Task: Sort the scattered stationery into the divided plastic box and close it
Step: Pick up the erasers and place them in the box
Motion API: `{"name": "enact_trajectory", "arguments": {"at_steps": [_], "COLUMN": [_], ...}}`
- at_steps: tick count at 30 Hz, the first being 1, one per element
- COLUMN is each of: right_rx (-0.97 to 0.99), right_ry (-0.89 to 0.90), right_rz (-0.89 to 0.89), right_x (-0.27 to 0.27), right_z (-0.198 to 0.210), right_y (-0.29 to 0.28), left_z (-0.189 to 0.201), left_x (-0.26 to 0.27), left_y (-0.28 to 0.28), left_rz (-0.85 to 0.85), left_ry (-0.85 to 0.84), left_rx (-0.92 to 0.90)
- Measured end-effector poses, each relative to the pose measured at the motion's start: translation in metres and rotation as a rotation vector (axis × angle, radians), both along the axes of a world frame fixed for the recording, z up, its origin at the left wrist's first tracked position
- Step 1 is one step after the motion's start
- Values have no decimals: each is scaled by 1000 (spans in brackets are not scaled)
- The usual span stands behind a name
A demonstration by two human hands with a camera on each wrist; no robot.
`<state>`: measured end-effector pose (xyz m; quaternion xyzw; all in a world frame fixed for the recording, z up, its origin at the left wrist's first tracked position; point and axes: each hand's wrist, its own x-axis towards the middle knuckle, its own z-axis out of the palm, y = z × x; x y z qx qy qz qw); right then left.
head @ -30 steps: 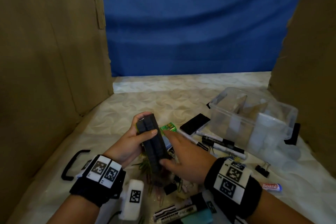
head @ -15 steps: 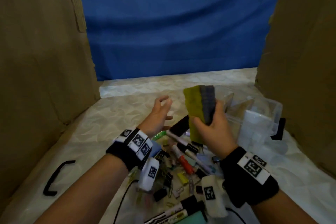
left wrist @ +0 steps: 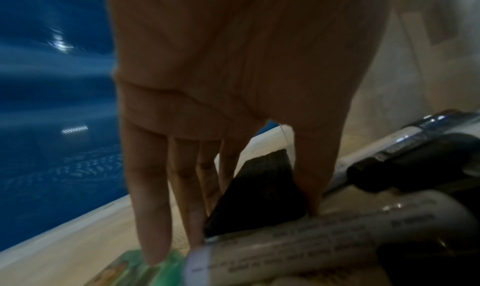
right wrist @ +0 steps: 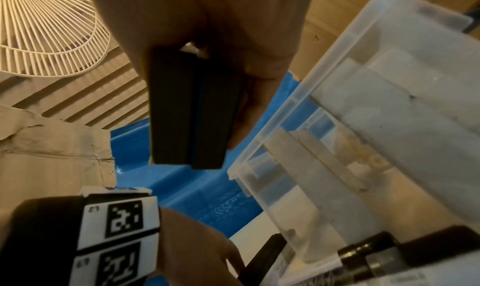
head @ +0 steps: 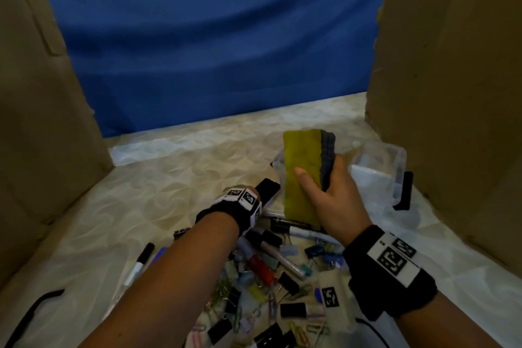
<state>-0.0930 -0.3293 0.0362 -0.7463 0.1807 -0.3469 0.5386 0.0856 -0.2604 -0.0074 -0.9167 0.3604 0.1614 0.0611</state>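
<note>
My right hand [head: 317,175] grips a stack of board erasers [head: 302,167], yellow felt towards me and dark grey backs behind, held upright just left of the clear divided box [head: 395,167]. The right wrist view shows the erasers [right wrist: 187,116] as two dark slabs beside the box's open rim [right wrist: 337,85]. My left hand [head: 255,192] reaches down to a flat black slab [head: 268,188] lying next to the box. In the left wrist view, the hand [left wrist: 259,208] has its thumb on one edge of the slab [left wrist: 259,192] and its fingers on the other.
A heap of markers, binder clips and paper clips [head: 268,285] lies under my forearms. A black-capped marker [head: 141,260] lies to the left, and a black handle [head: 36,311] at lower left. Cardboard walls stand on both sides, with blue cloth behind. A black latch [head: 404,192] lies right of the box.
My right hand took the erasers from the left hand and carried them right, up to the box. The left hand, empty, dropped onto the black slab.
</note>
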Motion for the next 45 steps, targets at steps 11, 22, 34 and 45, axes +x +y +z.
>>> {"name": "enact_trajectory", "arguments": {"at_steps": [11, 22, 34, 45], "right_rx": [5, -330, -581, -934], "right_ry": [14, 186, 242, 257], "right_rz": [-31, -166, 65, -129], "right_x": [14, 68, 63, 80], "right_z": [18, 13, 13, 43], "right_y": [-15, 13, 7, 7], "left_z": [89, 119, 123, 146], "left_x": [24, -17, -19, -28], "left_y": [72, 70, 58, 48], "left_rz": [151, 37, 151, 23], "left_ry": [288, 707, 763, 283], "left_rx": [-737, -1126, -1204, -1306]}}
